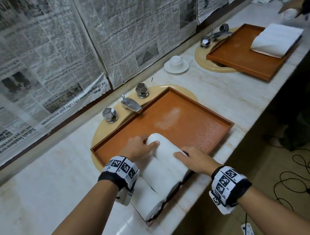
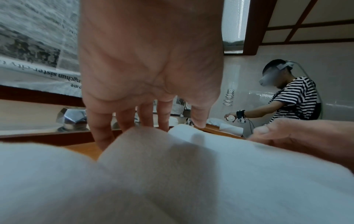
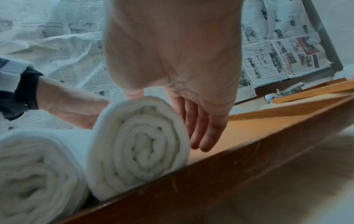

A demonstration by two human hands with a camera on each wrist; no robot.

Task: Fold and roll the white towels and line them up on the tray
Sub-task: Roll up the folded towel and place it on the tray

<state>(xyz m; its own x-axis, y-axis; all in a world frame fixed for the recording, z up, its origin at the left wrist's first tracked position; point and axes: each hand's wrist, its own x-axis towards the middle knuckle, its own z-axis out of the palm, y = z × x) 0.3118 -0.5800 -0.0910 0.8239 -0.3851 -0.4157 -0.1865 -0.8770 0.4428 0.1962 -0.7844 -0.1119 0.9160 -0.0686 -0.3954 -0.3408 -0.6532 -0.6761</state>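
- Judged step: seating new roll (image 1: 166, 151) in line on tray (image 1: 189, 116), tight against middle roll (image 1: 161, 177).
- Left hand (image 1: 138, 148): nothing gripped, fingers straight down behind the far end of new roll, thumb lying on top.
- Right hand (image 1: 195, 158): likewise gripping nothing, fingers straight along the 3 o'clock flank of new roll, thumb tip touching its top.
- New roll: lying in the 7 o'clock corner of tray, touching middle roll at its 9 o'clock side, near end at the front rim.
- To do it well: press sideways toward 9 o'clock with flat right fingers, closing any gap without squashing the spiral.
- Nudge the far end toward 6 o'clock with the left fingers until the ends sit level with the neighbours.
- Keep both thumbs light on top, so the loose outer flap stays tucked under; probably best to lift away slowly, since soft cloth may spring open.
- Count, rolls on tray: three, namely new roll, middle roll and end roll (image 1: 145, 199), partly hidden under the left wrist.
- Count, trays: two, with far tray (image 1: 240, 54) at 2 o'clock.
- Count, folded towel (image 1: 276, 39): one, on far tray.
- Count, other hand (image 1: 291, 5): one, at 2 o'clock, holding something white.
- Count, cup (image 1: 176, 60): one, on a saucer between the trays.
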